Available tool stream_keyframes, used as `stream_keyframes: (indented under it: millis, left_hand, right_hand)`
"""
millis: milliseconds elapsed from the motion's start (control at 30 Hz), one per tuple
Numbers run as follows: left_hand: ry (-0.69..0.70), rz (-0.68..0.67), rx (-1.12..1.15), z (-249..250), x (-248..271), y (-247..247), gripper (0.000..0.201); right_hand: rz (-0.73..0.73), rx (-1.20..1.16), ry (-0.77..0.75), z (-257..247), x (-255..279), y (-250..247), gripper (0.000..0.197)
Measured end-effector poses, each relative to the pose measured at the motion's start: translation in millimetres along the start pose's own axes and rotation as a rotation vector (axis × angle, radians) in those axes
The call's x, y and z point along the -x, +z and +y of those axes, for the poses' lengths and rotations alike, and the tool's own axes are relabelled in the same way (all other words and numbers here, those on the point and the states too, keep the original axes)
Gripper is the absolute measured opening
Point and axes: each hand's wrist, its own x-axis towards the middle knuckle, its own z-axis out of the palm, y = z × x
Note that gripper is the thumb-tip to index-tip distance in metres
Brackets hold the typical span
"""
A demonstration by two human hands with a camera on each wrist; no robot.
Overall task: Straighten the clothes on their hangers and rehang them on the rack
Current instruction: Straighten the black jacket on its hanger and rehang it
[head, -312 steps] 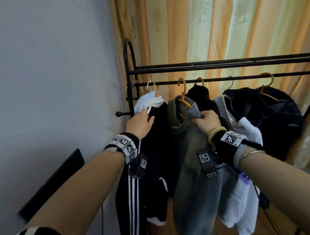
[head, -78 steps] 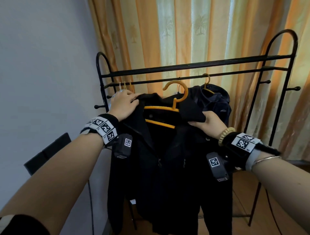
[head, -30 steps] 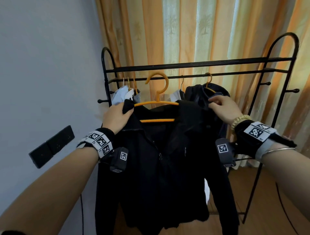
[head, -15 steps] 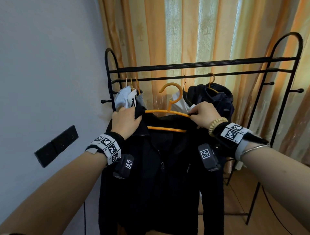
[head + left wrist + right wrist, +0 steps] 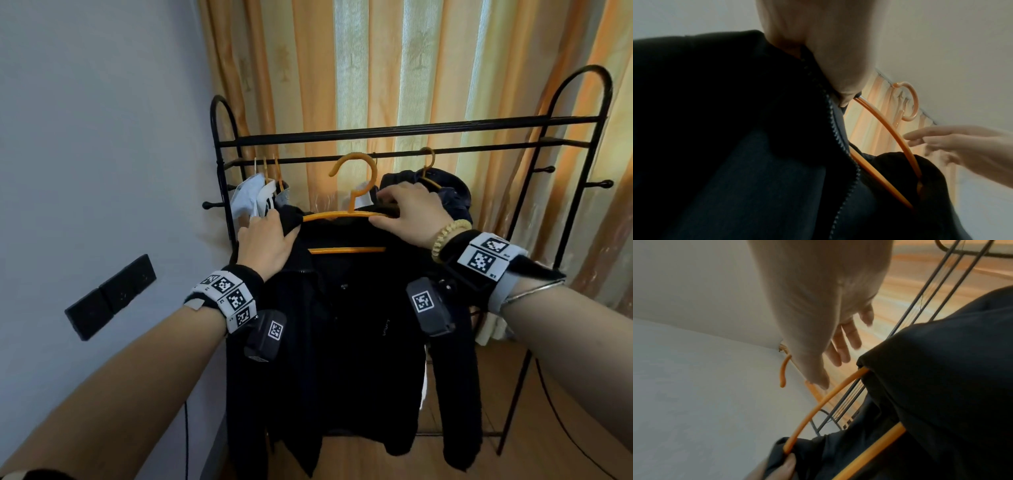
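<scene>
The black metal clothes rack with arched ends [image 5: 579, 120] stands before the orange-and-cream striped curtain [image 5: 376, 68], and everything here sits against it. In front of its lower rail, off the rack and held up, hangs the black zip-front jacket of soft fleecy fabric [image 5: 342, 342]; its hem and sleeves drop well below the rail. It looks limp and of middling weight, so it should sag and slide off wherever it is not supported. On the rail's right part hangs a dark navy garment [image 5: 455, 198] on its own hanger, and bunched at the rail's left end are pale blue-and-white clothes [image 5: 253, 198]. The jacket rides on a thin orange plastic hanger [image 5: 342, 214], whose hook stands level with the rail but, as far as I can judge, is not over it. The hanger seems stiff but slender, likely to flex, and smooth enough for cloth to slip along. The left hand [image 5: 265, 243] clamps the jacket's shoulder against the hanger's left tip, thumb curled over the fabric. The right hand [image 5: 407, 214] lies over the hanger's right arm with fingers spread and fairly straight, resting, not gripping. The best holds are probably the neck just under the hook for lifting, and the shoulder seams for tugging the fabric square.
</scene>
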Motion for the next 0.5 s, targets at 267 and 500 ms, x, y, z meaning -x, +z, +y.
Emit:
stream_keyframes:
  millis: [267,500]
  left_hand:
    - [0.157,-0.07,0.036,5.0,-1.6,0.1,0.045]
    - [-0.028,-0.019,0.477,-50.8,-12.7,-5.0,0.029]
  right_hand:
    - [-0.112,-0.19,-0.176,11.3,6.1,22.7,0.031]
    - [0.064,-0.355,-0.118,17.6,5.0,20.8,0.021]
